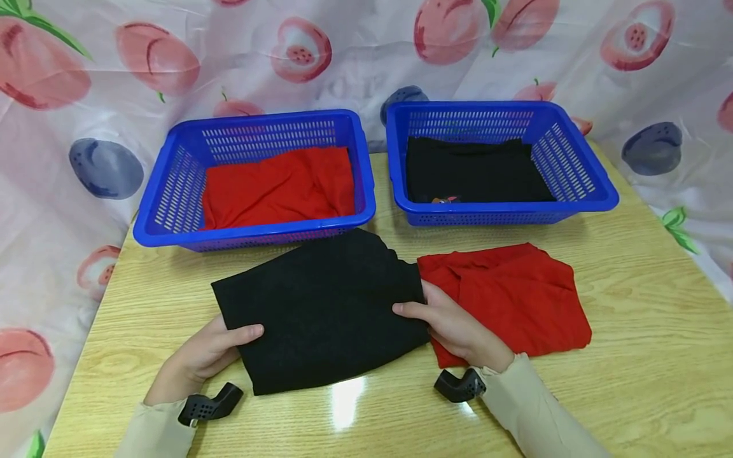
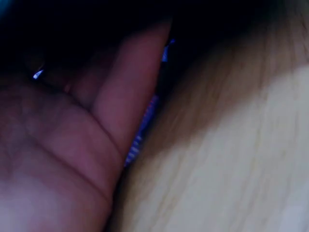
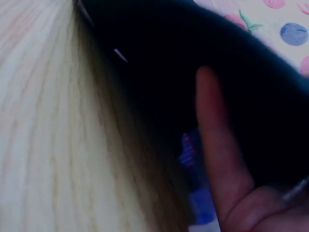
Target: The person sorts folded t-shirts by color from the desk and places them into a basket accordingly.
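A folded black garment [image 1: 326, 312] is held between both hands in front of the baskets, tilted up off the table at least in part. My left hand [image 1: 209, 353] grips its left edge, thumb on top and fingers underneath. At the opposite edge my right hand [image 1: 455, 321] holds it the same way, thumb across the upper face. Seen from the left wrist, the fingers [image 2: 130, 92] reach under the dark cloth. In the right wrist view one finger [image 3: 217, 130] lies along the garment [image 3: 145, 63]. Beside the right hand, a folded red garment [image 1: 515, 299] lies on the table.
At the back left stands a blue basket [image 1: 254, 233] with red cloth [image 1: 280, 187] inside. A second blue basket [image 1: 504, 207], at the back right, contains black cloth [image 1: 475, 172]. Behind the wooden table [image 1: 641, 356] hangs a fruit-printed sheet [image 1: 355, 38].
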A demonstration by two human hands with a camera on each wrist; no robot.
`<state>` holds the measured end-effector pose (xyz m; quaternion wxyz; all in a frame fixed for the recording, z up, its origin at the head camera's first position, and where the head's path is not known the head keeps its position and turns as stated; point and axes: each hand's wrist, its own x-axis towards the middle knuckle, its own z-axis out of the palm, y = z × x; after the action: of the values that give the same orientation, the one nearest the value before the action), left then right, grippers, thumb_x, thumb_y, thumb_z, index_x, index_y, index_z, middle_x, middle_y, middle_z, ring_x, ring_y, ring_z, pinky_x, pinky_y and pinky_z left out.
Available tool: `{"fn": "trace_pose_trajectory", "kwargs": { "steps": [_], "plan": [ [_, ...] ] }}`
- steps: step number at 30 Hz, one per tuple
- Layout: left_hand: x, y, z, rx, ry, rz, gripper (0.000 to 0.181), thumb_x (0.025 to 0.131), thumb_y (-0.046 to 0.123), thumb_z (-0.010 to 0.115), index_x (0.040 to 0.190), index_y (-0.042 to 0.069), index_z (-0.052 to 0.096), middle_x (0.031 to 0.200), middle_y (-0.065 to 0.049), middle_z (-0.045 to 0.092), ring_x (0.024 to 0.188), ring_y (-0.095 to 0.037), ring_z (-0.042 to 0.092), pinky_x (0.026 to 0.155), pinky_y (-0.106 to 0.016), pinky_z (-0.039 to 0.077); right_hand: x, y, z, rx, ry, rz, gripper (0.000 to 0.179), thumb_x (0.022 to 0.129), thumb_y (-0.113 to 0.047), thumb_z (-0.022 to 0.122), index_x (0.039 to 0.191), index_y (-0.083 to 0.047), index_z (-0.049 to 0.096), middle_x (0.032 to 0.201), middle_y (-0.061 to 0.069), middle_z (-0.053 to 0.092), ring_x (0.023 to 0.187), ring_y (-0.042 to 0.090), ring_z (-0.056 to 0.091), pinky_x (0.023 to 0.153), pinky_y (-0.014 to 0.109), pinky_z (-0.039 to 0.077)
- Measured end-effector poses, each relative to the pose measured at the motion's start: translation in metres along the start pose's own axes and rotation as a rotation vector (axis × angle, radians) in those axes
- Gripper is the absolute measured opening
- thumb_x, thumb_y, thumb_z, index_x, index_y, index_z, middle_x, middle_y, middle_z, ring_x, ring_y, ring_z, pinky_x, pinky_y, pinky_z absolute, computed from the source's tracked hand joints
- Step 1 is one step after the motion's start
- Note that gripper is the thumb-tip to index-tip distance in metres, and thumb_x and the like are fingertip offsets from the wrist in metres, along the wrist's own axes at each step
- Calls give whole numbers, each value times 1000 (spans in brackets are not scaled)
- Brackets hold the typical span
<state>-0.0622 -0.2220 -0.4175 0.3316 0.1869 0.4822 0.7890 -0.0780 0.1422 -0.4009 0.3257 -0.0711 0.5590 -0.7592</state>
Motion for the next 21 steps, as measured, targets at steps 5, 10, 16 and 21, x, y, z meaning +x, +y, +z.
{"fn": "trace_pose_trajectory", "kwargs": {
  "steps": [5,10,16,21],
  "plan": [
    [-2,-1,-2,-22,-39,17,41,92,-2,39,131,10,35,126,-7,49,111,-22,50,89,-38,43,-1,-1,-1,22,16,23,51,87,-8,54,132,-6,29,129,15,40,110,30,47,89,38,42],
    [-3,-1,-1,-37,-61,44,43,91,-2,41,132,10,35,126,-6,49,112,-20,49,90,-36,42,-3,0,-2,40,9,35,54,86,-6,54,133,-8,27,130,15,37,113,30,44,90,38,42],
    [-3,1,2,-82,-73,101,40,91,-3,39,129,9,36,121,-7,52,108,-19,52,88,-34,44,-3,1,-2,-20,-28,10,57,85,-7,55,134,-7,25,132,14,36,115,29,41,92,38,39],
    [-3,1,3,-86,-73,122,36,92,-1,39,127,10,38,119,-7,54,106,-19,54,86,-34,45,-2,2,-2,-34,-52,-14,55,86,-6,54,133,-6,26,131,14,37,115,29,42,92,39,39]
  ]
}}
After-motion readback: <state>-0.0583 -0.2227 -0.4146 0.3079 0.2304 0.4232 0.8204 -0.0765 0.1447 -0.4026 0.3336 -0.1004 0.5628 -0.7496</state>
